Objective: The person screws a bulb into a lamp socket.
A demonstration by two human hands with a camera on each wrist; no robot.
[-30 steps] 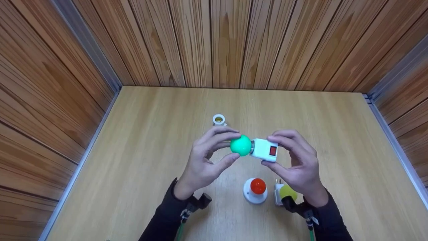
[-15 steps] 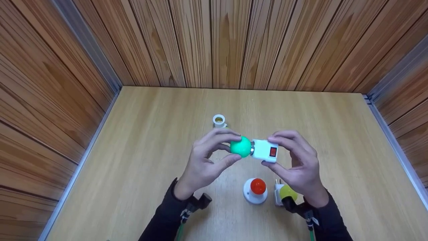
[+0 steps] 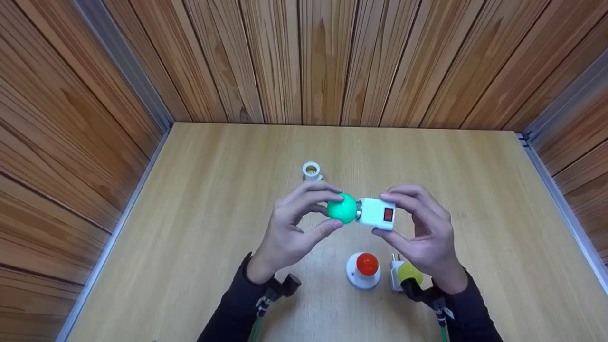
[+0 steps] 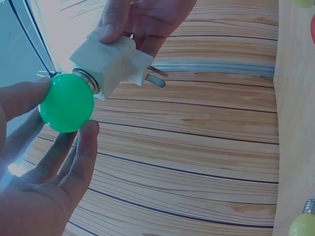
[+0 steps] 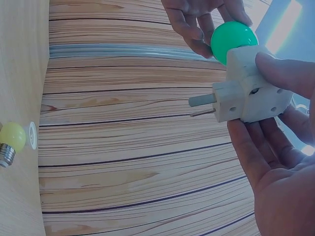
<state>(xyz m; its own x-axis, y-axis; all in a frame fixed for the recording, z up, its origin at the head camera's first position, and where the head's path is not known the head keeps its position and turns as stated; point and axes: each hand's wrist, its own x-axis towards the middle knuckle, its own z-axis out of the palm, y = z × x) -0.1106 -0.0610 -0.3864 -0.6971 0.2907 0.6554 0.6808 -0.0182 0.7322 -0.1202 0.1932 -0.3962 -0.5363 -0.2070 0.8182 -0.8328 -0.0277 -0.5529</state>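
Observation:
Fingers and thumb of my left hand [image 3: 292, 225] pinch a green light bulb [image 3: 342, 209] by its round glass. The metal screw base of the bulb sits at the mouth of a white plug-in lamp socket [image 3: 376, 213], with some metal thread showing between them. My right hand [image 3: 425, 228] grips this socket at its far end, thumb below and fingers above, beside its red switch [image 3: 388, 214]. Two flat plug prongs [image 4: 156, 80] stick out from the socket in the left wrist view. Both things are held up above the table.
Nearer me stand a red bulb [image 3: 367, 264] in a round white base [image 3: 355, 280] and a yellow bulb [image 3: 409, 273] at a white plug socket [image 3: 395, 280]. Behind my left hand is another white socket [image 3: 311, 170]. A loose yellow bulb [image 5: 12, 137] lies on the table.
The bulb and plug-in socket have shifted very slightly toward me since the first frame. Both hands keep their grips, and the things on the table have not moved.

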